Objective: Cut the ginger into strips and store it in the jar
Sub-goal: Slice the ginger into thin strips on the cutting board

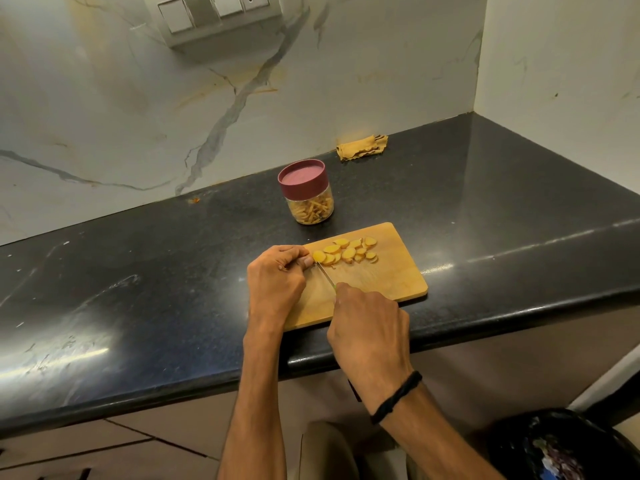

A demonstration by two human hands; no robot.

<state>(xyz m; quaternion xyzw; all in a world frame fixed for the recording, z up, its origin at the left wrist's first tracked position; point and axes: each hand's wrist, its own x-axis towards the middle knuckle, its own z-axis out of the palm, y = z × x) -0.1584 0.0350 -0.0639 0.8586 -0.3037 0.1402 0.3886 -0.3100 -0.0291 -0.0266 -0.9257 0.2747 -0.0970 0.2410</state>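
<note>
- Left hand point(277, 275) is pinching the endmost of the ginger slices point(346, 252); they look light, firm and likely slippery.
- Right hand point(367, 327) is gripping the knife point(325, 273) handle.

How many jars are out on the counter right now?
1. The maroon-lidded clear jar stands on the black counter just behind the wooden cutting board, with ginger strips inside. None looks hidden.

Warm indoor light, glare streaks on countertop point(156, 271), wide-angle bend at edges, sharp ctr.
</note>
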